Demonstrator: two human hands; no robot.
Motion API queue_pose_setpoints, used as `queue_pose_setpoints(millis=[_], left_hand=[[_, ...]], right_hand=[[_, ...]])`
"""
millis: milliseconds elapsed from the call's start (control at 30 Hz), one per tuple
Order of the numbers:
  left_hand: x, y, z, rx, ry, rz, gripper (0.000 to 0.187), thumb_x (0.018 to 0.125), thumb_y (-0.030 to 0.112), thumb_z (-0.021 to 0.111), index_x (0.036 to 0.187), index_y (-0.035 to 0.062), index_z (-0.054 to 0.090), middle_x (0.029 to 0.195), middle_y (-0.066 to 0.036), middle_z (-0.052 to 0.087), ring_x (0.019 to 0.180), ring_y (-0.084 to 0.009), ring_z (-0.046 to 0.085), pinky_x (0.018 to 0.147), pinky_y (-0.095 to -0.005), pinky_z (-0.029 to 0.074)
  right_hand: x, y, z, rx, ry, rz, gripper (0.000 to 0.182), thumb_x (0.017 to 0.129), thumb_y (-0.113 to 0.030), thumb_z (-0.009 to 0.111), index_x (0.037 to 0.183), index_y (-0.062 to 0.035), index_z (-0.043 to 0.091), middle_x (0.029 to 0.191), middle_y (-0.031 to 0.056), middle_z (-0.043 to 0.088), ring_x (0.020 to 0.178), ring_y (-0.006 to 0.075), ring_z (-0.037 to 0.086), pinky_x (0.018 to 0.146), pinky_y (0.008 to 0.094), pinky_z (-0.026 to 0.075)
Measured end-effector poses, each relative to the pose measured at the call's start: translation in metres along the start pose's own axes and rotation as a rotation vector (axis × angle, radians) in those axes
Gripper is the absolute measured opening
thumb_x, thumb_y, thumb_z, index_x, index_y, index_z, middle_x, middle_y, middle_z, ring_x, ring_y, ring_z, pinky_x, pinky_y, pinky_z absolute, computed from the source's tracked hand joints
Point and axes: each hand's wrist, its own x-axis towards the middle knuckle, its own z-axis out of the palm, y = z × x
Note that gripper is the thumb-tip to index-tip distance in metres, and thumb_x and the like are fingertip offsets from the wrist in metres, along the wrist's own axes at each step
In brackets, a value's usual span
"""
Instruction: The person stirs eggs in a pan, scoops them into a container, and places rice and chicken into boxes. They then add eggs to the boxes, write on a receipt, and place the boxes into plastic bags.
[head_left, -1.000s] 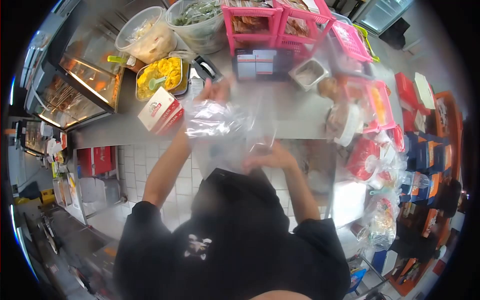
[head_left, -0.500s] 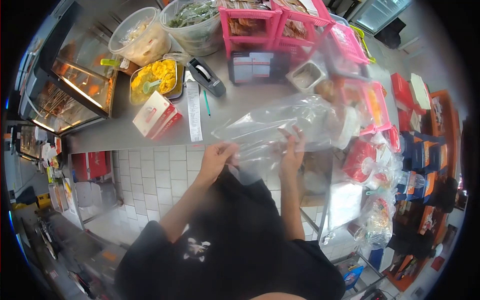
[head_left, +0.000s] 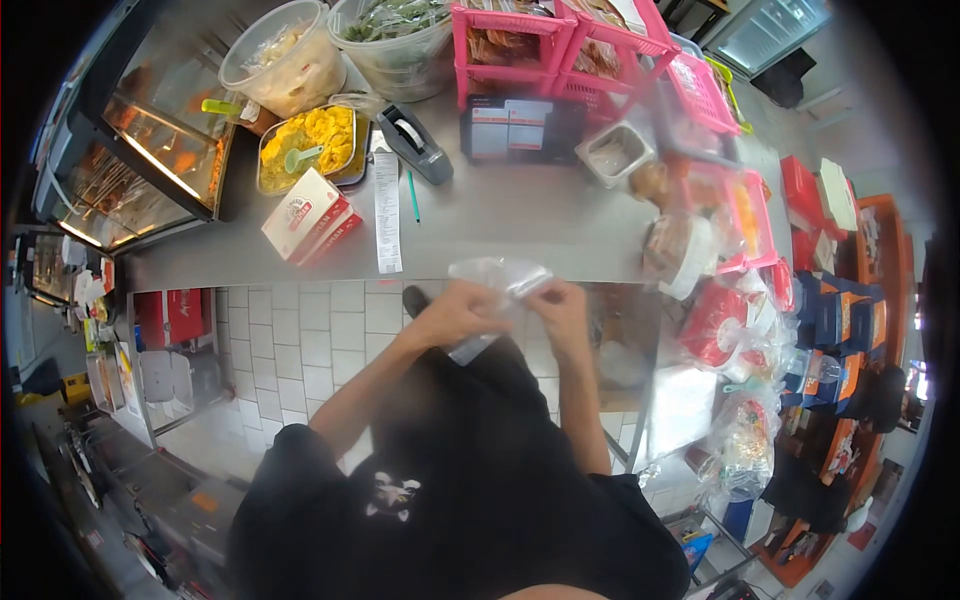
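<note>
A clear plastic bag [head_left: 500,275] hangs bunched at the near edge of the worktop [head_left: 500,230], gripped by the left hand [head_left: 560,305] and the right hand [head_left: 465,312]. Beyond it lie a long receipt [head_left: 387,215] and a green pen [head_left: 413,197].

One clear plastic bag [head_left: 492,273] is observed, colourless and thin, with whitish glare on its creases. The film is crumpled and gathered into a short bundle, not spread flat. It is held up at the near edge of the steel counter [head_left: 520,222]: the upper folds overlap that edge in view, and a lower flap is seen on the near side of the counter. The bundle is gripped by the left hand [head_left: 462,312] around its middle; its right end is pinched by the right hand [head_left: 560,305]. Contact with the counter cannot be determined.
</note>
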Motion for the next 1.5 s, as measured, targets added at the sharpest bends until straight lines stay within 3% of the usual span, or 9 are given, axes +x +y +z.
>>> queue_pose_setpoints(millis=[167, 233, 367, 567, 933, 1100, 1167, 1367, 1500], left_hand=[[0.000, -0.025, -0.023, -0.381, 0.574, -0.092, 0.038, 0.084, 0.000, 0.061, 0.064, 0.0068, 0.029, 0.059, 0.005, 0.029, 0.058, -0.0067, 0.025, 0.050, -0.0275, 0.023], [0.002, -0.003, 0.004, 0.098, 0.277, 0.090, 0.029, 0.083, -0.003, 0.055, 0.066, 0.0039, 0.031, 0.058, -0.002, 0.030, 0.057, -0.0091, 0.028, 0.052, -0.0301, 0.026], [-0.009, -0.057, -0.070, 0.347, 0.851, -0.058, 0.017, 0.084, 0.013, 0.060, 0.081, 0.0033, 0.047, 0.078, -0.009, 0.050, 0.069, -0.0238, 0.042, 0.061, -0.0373, 0.035], [0.000, -0.014, -0.035, 0.980, 0.878, 0.099, 0.067, 0.078, 0.021, 0.076, 0.137, 0.0074, 0.048, 0.135, -0.019, 0.046, 0.129, -0.0337, 0.042, 0.104, -0.0382, 0.035], [0.086, -0.039, -0.072, 0.878, 0.474, 0.140, 0.030, 0.079, 0.007, 0.062, 0.109, 0.0073, 0.056, 0.067, -0.022, 0.060, 0.061, -0.0416, 0.060, 0.056, -0.0489, 0.046], [0.029, 0.021, -0.046, 0.649, 0.916, 0.909, 0.036, 0.073, 0.004, 0.062, 0.109, 0.0023, 0.059, 0.075, -0.022, 0.061, 0.072, -0.0399, 0.060, 0.061, -0.0469, 0.046], [0.023, -0.043, -0.033, 0.944, 0.609, 0.276, 0.038, 0.087, 0.011, 0.053, 0.122, -0.0034, 0.056, 0.110, -0.020, 0.060, 0.105, -0.0384, 0.056, 0.088, -0.0462, 0.044], [-0.042, -0.037, 0.010, 0.306, 0.629, 0.064, 0.030, 0.093, 0.009, 0.051, 0.120, -0.0014, 0.058, 0.111, -0.015, 0.061, 0.107, -0.0319, 0.057, 0.091, -0.0387, 0.044], [-0.083, -0.072, -0.013, -1.069, -0.092, -0.444, 0.035, 0.089, 0.016, 0.062, 0.117, -0.0042, 0.059, 0.107, -0.006, 0.064, 0.099, -0.0142, 0.061, 0.086, -0.0316, 0.049]], right_hand=[[0.019, 0.005, -0.019, 0.120, 0.339, -0.185, 0.028, 0.079, -0.002, 0.073, 0.103, -0.0007, 0.060, 0.083, 0.0042, 0.061, 0.073, 0.0083, 0.057, 0.061, 0.0230, 0.044], [0.024, 0.018, -0.035, -0.019, 0.513, -0.207, 0.034, 0.079, 0.001, 0.069, 0.109, -0.0020, 0.054, 0.084, 0.0045, 0.058, 0.072, 0.0098, 0.055, 0.061, 0.0239, 0.045], [0.047, 0.030, -0.060, -0.305, 0.832, -0.290, 0.047, 0.080, 0.007, 0.061, 0.121, -0.0045, 0.042, 0.086, 0.0050, 0.052, 0.069, 0.0126, 0.052, 0.062, 0.0259, 0.047], [0.044, 0.001, -0.020, 0.400, 0.483, -0.081, 0.029, 0.088, 0.004, 0.051, 0.116, -0.0007, 0.047, 0.091, 0.0077, 0.055, 0.064, 0.0138, 0.055, 0.057, 0.0323, 0.052], [0.098, -0.054, -0.080, -1.174, 0.364, -0.522, 0.033, 0.077, 0.008, 0.050, 0.107, 0.0003, 0.059, 0.090, 0.0183, 0.067, 0.083, 0.0426, 0.060, 0.081, 0.0427, 0.048], [0.023, -0.060, -0.083, -0.778, 0.665, -0.874, 0.035, 0.078, 0.004, 0.056, 0.112, 0.0021, 0.062, 0.101, 0.0118, 0.061, 0.087, 0.0188, 0.059, 0.076, 0.0348, 0.047], [-0.004, -0.010, -0.067, -1.165, 0.276, -0.538, 0.028, 0.078, 0.001, 0.059, 0.106, -0.0008, 0.067, 0.085, 0.0072, 0.064, 0.075, 0.0138, 0.058, 0.068, 0.0334, 0.047], [-0.071, 0.021, -0.035, -0.274, 0.211, 0.076, 0.015, 0.083, -0.003, 0.059, 0.094, -0.0005, 0.067, 0.072, 0.0008, 0.059, 0.065, 0.0095, 0.049, 0.061, 0.0250, 0.039], [-0.073, 0.021, -0.073, -0.050, -0.274, 0.076, 0.013, 0.083, -0.009, 0.062, 0.090, 0.0015, 0.064, 0.072, 0.0014, 0.058, 0.060, 0.0092, 0.048, 0.055, 0.0228, 0.038]])
